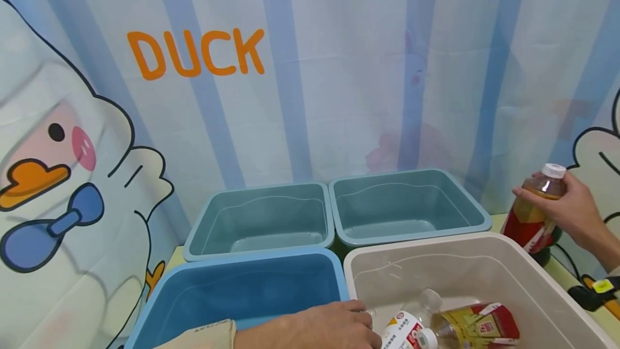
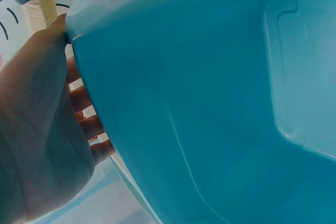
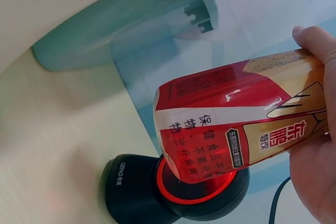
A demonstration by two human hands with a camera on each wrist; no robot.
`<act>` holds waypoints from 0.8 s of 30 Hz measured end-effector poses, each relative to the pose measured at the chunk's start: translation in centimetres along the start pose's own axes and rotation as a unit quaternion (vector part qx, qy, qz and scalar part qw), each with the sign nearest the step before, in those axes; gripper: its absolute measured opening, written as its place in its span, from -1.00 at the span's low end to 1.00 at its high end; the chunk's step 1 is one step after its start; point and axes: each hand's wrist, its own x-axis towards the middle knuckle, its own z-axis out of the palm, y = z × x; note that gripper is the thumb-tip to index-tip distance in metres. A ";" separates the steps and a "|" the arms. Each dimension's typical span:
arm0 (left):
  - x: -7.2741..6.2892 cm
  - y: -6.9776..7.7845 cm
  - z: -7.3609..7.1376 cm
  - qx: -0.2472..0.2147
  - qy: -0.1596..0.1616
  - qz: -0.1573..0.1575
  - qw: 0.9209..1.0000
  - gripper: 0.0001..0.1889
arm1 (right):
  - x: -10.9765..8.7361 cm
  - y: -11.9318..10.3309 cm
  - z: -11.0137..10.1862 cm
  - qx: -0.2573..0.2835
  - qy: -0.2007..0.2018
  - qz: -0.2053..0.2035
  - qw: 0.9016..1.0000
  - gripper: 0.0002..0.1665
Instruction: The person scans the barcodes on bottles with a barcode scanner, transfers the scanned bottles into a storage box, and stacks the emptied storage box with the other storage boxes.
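My right hand (image 1: 576,206) grips a plastic bottle (image 3: 236,116) with a red and gold label and a white cap, fingers around its upper part. The bottle's base hangs over a black scanner (image 3: 142,190) with a glowing red ring, the label turned down toward it. My left hand (image 1: 315,327) rests at the rim between the blue bin (image 1: 242,263) and the beige bin (image 1: 421,246), its fingers spread and partly hidden behind the rim in the left wrist view. Near its fingertips, a bottle with a white label (image 1: 402,330) lies in the beige bin.
Beside it in the beige bin lie a yellow and red labelled bottle (image 1: 477,325) and a clear bottle (image 1: 428,300). Two teal bins, left (image 1: 266,193) and right (image 1: 407,182), stand behind. A curtain (image 1: 339,79) printed with ducks hangs at the back. A black cable runs right of the scanner.
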 end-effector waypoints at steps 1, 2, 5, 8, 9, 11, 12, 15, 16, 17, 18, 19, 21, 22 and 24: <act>0.0 0.0 0.0 0.001 0.000 0.000 1.000 -0.58 | -0.1 0.1 0.0 0.001 -0.001 0.000 1.000 -0.06; 0.0 0.0 0.0 0.001 0.000 0.000 1.000 -0.58 | -0.1 0.3 0.1 0.001 -0.002 0.000 1.000 -0.05; -0.1 0.0 0.0 -0.001 -0.002 0.000 1.000 -0.58 | -0.2 0.5 0.1 0.003 -0.002 -0.001 1.000 -0.04; -0.1 0.1 -0.1 -0.004 -0.002 0.001 1.000 -0.58 | -0.2 0.6 0.1 0.005 -0.002 0.000 1.000 -0.05; -0.1 0.1 -0.1 -0.004 -0.002 0.001 1.000 -0.58 | -0.2 0.6 0.1 0.006 -0.001 0.001 1.000 -0.06; -0.1 0.1 -0.1 -0.003 -0.001 0.001 1.000 -0.58 | -0.2 0.5 0.1 0.006 0.001 0.001 1.000 -0.08; 0.0 0.1 -0.1 -0.001 -0.001 0.002 1.000 -0.58 | -0.1 0.4 0.0 0.006 0.001 0.002 1.000 -0.09; 0.0 0.1 -0.1 0.005 -0.001 0.002 1.000 -0.57 | 0.0 0.1 -0.1 0.006 0.001 0.003 1.000 -0.09; 0.0 0.1 -0.1 0.007 -0.001 0.001 1.000 -0.57 | 0.0 0.0 -0.2 0.005 0.000 0.003 1.000 -0.09; 0.0 0.1 -0.1 0.007 -0.001 0.000 1.000 -0.57 | 0.1 -0.2 -0.2 0.004 0.001 0.003 1.000 -0.09; 0.0 0.1 -0.1 0.009 -0.001 0.000 1.000 -0.56 | 0.1 -0.3 -0.3 0.004 0.000 0.002 1.000 -0.09; 0.0 0.1 -0.1 0.009 -0.001 0.001 1.000 -0.56 | 0.1 -0.4 -0.4 0.002 0.001 0.000 1.000 -0.10; 0.0 0.1 -0.1 0.009 0.001 0.000 1.000 -0.56 | 0.2 -0.7 -0.6 0.002 0.003 -0.004 1.000 -0.12; 0.0 0.1 -0.1 0.008 0.000 0.001 1.000 -0.56 | 0.3 -0.8 -0.8 0.002 0.003 -0.006 1.000 -0.13; 0.0 0.0 -0.1 0.008 -0.002 0.003 1.000 -0.57 | 0.5 -1.2 -1.0 0.003 0.002 -0.007 1.000 -0.14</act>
